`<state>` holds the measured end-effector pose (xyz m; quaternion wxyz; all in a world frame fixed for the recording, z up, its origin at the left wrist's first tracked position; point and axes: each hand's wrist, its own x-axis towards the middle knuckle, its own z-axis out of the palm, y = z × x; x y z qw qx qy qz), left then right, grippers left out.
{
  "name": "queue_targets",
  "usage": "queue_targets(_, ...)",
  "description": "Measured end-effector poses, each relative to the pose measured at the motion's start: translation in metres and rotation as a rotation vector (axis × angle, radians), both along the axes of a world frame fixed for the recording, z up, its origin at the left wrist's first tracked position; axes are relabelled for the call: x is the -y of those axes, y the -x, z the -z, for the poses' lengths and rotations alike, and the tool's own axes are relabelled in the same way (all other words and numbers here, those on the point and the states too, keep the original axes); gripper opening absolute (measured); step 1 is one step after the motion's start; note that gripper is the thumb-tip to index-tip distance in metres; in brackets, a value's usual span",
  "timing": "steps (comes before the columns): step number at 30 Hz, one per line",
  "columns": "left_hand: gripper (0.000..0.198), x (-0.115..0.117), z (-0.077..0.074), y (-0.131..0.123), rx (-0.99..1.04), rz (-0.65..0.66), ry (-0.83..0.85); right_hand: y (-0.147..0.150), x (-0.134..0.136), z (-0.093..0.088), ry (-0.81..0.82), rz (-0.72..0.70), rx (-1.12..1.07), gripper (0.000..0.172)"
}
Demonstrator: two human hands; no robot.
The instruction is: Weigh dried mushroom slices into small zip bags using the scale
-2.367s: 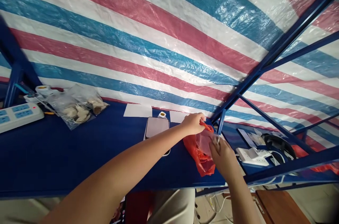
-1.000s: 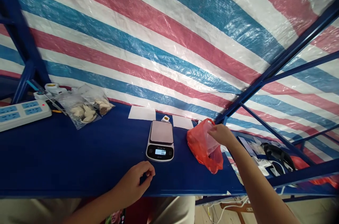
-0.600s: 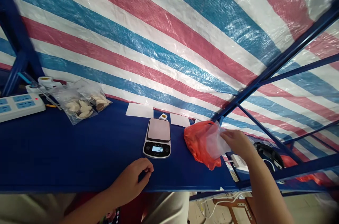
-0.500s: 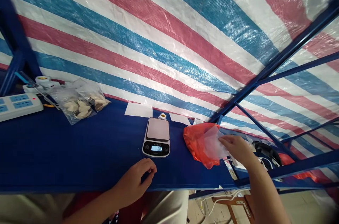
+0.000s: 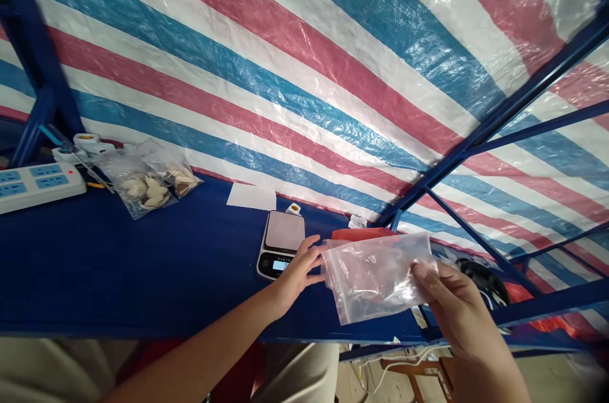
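My right hand (image 5: 451, 301) pinches the right end of a clear plastic zip bag (image 5: 375, 276), which looks empty and hangs in the air over the table's front edge. My left hand (image 5: 297, 273) is open, its fingertips right at the bag's left edge; contact is hard to tell. That hand partly covers the front of a digital kitchen scale (image 5: 280, 244), hiding most of its display. Behind the zip bag lies a red plastic bag (image 5: 361, 233), mostly hidden.
Two zip bags of pale dumpling-like pieces (image 5: 137, 190) lie on the blue table (image 5: 143, 263), near a white power strip (image 5: 38, 179). A white paper sheet (image 5: 250, 197) lies behind the scale. Blue steel bars (image 5: 476, 130) and a striped tarp (image 5: 285, 73) bound the far side.
The clear zip bag has come out of the red bag and is lifted in my right hand. My left hand has moved from the table's front edge up to the bag, over the scale's front.
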<state>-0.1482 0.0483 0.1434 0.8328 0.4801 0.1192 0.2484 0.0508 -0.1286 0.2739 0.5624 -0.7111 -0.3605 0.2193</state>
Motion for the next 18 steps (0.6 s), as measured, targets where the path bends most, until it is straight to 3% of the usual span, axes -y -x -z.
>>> queue_targets(3,0.084,-0.001,-0.002,0.009,0.074,0.036,0.136,0.016,-0.025,0.027,-0.075,-0.038,-0.208,0.039)
queue_targets(8,0.057,-0.027,0.005,0.057,-0.239,-0.366,-0.044,0.052,-0.072,0.079,-0.046,-0.037,-0.463,0.047)
queue_targets(11,0.060,-0.064,0.020,0.107,-0.417,-0.562,-0.188,0.078,-0.098,0.100,-0.037,-0.018,-0.545,0.054)
queue_targets(14,0.056,-0.098,0.036,0.171,-0.670,-0.695,-0.335,0.109,-0.132,0.110,-0.022,-0.084,-0.573,0.059)
queue_targets(18,0.042,-0.118,0.046,0.243,-1.062,-0.873,-0.776,0.156,-0.202,0.119,0.037,-0.202,-0.508,0.047)
